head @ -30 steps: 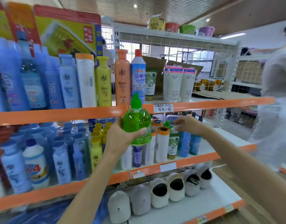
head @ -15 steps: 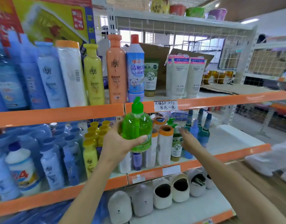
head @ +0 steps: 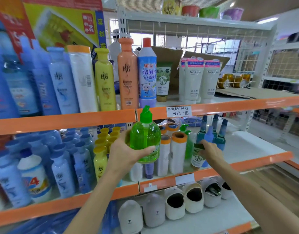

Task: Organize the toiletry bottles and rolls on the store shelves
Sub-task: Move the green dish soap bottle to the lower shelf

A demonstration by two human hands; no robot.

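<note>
Right hand (head: 211, 152) now lower, grasping upright tube (head: 198, 157); left hand (head: 126, 151) clasping upright green pump bottle (head: 144, 137), just left.

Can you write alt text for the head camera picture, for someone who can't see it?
A left hand holds a green pump bottle before orange-edged store shelves while the right hand reaches among bottles on the middle shelf.

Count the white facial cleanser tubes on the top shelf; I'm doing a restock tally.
3 visible, standing cap-down in a row right of the green tube: left, middle, right. More may hide behind.
</note>
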